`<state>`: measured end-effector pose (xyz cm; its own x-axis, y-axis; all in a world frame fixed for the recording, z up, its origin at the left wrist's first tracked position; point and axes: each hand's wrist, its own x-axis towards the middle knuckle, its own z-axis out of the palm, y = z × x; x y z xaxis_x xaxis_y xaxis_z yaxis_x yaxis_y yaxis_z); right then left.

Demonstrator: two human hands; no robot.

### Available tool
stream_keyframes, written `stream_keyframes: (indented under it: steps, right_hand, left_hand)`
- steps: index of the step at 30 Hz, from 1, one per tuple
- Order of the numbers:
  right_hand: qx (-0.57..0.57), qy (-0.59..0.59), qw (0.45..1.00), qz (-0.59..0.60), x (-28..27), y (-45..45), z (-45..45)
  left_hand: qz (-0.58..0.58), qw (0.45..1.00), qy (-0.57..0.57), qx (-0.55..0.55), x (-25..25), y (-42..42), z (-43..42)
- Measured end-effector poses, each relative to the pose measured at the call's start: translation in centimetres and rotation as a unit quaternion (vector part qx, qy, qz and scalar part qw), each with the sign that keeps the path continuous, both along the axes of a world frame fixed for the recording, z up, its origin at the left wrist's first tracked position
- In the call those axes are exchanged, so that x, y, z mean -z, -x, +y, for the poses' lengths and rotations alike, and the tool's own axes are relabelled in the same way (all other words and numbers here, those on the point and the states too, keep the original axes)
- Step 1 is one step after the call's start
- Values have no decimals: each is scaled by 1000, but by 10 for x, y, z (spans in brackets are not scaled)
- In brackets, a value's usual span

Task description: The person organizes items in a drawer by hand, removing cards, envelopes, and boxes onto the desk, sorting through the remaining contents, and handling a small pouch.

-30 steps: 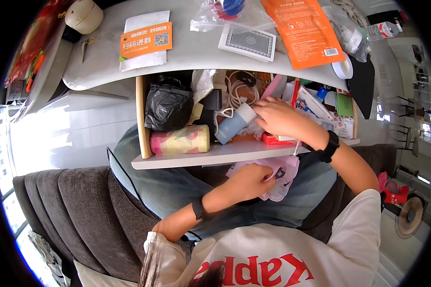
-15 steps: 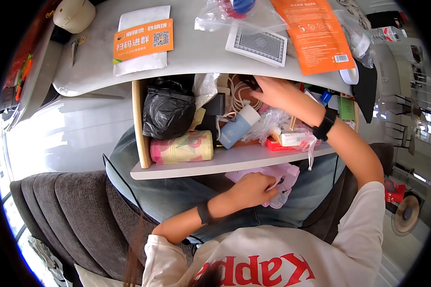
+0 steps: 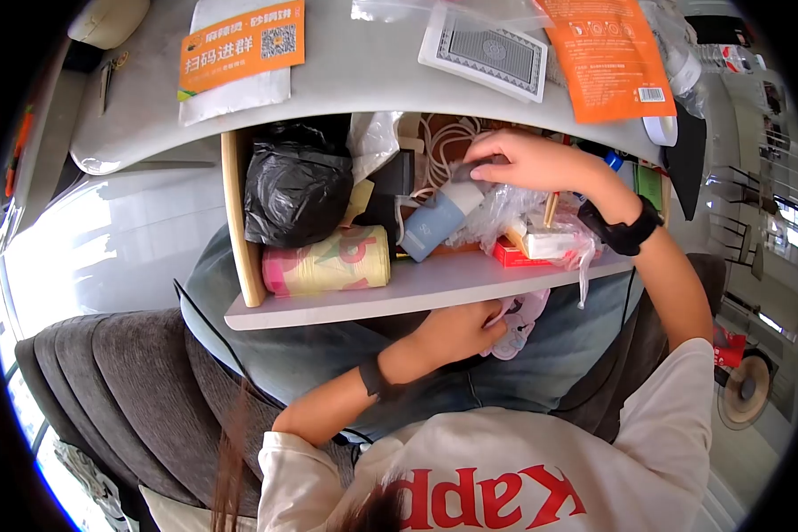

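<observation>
Now, compared with 0.5 s ago, the right hand [image 3: 530, 166] has come back from the rear of the drawer [image 3: 242, 226], where it reached over the white cable [image 3: 449, 135]; it is above the cap end of the blue bottle [image 3: 433, 223]. Its thumb and fingers are pinched around 1 dark object [image 3: 486, 162], too blurred to identify. The left hand [image 3: 457, 333] is curled closed on the pink pouch [image 3: 521, 326], over the lap, just beside the drawer's front edge; less of the pouch shows than before.

Counted in the drawer: 1 black plastic bag [image 3: 297, 192], 1 yellow-and-pink cylinder [image 3: 328, 262] lying on its side in front of it, 1 blue bottle leaning, and 1 red box [image 3: 517, 254]. On the desk [image 3: 363, 84]: 1 pack of playing cards [image 3: 489, 53], 1 orange card [image 3: 239, 51], 1 orange packet [image 3: 607, 62] and 1 tape roll [image 3: 661, 130]. The wrists bear 2 black bands.
</observation>
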<state>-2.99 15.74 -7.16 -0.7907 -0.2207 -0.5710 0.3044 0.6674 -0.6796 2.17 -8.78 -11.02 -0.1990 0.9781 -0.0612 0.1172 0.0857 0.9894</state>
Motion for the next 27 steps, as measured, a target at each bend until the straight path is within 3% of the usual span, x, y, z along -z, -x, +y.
stream_keyframes:
  steps: [2,3,4,6,9,12,15,18,27]
  right_hand:
    - [-21,-40,993,110,14,-11,8]
    - [91,-45,995,9,8,-9,8]
    - [78,-213,974,-5,-12,1,2]
    - [17,-319,936,145,14,-9,15]
    - [-38,-315,908,273,38,-12,14]
    - [-27,-292,934,203,38,-7,15]
    - [-18,-307,929,207,39,-8,16]
    - [62,-306,926,210,37,-15,17]
    - [117,-209,960,143,42,-17,28]
  left_hand:
    - [-23,999,29,16,-1,4,1]
    - [-43,998,47,23,-2,4,1]
    - [-64,995,64,31,-3,5,2]
    - [-62,995,62,54,-9,6,0]
    - [-130,982,73,112,-23,14,-2]
    - [-138,976,41,161,-34,29,-2]
    - [-187,969,23,158,-44,41,-2]
    - [-232,958,16,170,-43,45,-1]
    - [-228,958,29,172,-33,28,-4]
